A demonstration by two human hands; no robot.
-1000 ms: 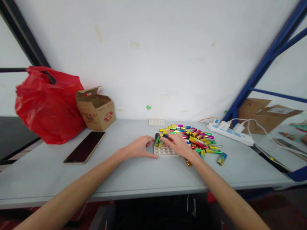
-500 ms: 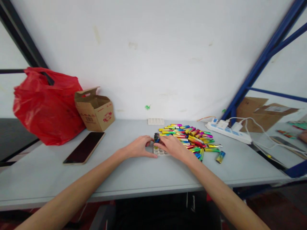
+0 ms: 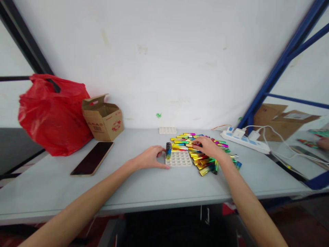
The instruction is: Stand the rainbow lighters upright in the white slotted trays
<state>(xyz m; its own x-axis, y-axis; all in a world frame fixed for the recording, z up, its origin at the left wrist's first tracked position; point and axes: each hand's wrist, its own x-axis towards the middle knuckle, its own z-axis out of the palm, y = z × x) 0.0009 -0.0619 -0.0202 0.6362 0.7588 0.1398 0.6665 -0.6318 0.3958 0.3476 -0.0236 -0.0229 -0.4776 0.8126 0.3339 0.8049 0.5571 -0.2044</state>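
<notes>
Near the middle of the table, a white grid tray (image 3: 179, 159) with several small pockets lies in front of me. Lighters with blue and gold shiny bodies and black tops (image 3: 168, 151) stand upright along its left side. My left hand (image 3: 150, 157) curves around the tray's left end, thumb at the front corner and fingers beside the standing lighters. Over a loose pile of shiny multicoloured lighters (image 3: 203, 159), my right hand (image 3: 209, 148) has its fingertips closed on a lighter, mostly hidden by the hand.
A second white tray (image 3: 167, 130) lies by the wall. On the left are a phone (image 3: 92, 158), an open cardboard box (image 3: 104, 120) and a red plastic bag (image 3: 55, 116). A power strip (image 3: 245, 141) with cables sits right. Another person's hand (image 3: 323, 143) shows at the right edge.
My right hand has moved right from the tray to the lighter pile, uncovering the tray's pockets and the standing lighters. Some pile lighters have shifted towards the tray. My left hand stays.
</notes>
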